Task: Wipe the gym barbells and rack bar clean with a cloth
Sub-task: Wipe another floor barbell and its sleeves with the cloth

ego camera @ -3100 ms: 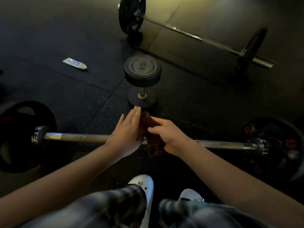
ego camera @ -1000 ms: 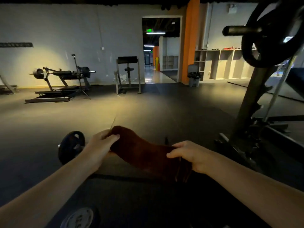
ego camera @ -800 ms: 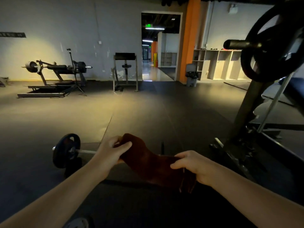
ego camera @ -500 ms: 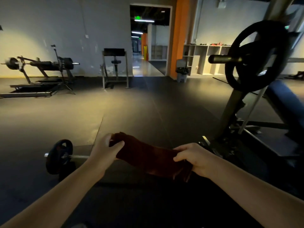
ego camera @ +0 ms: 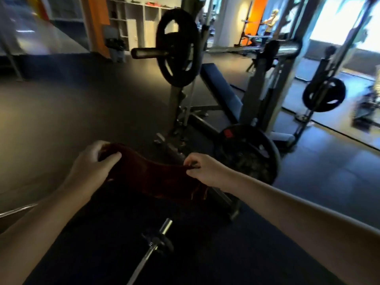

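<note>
A dark red cloth [ego camera: 152, 177] hangs stretched in the air between both hands. My left hand [ego camera: 92, 163] grips its left end, and my right hand [ego camera: 199, 169] pinches its right end. Ahead stands a bench rack with a chrome rack bar [ego camera: 230, 50] carrying a black plate [ego camera: 177, 48] on its left sleeve. Below my hands, a bare barbell [ego camera: 152, 246] lies on the floor, its chrome sleeve end pointing up toward the cloth. Another bar end [ego camera: 18, 209] shows at the left edge.
A padded bench [ego camera: 222, 93] sits inside the rack. A large black plate [ego camera: 246, 155] leans by the rack's base, and a smaller plate [ego camera: 323, 94] hangs on a post at the right. Shelving [ego camera: 135, 19] lines the far wall. A person stands far off.
The view has swung right and closer to the rack, which now fills the middle. Both hands still hold the cloth stretched between them. The floor barbell with a small plate has left view.
</note>
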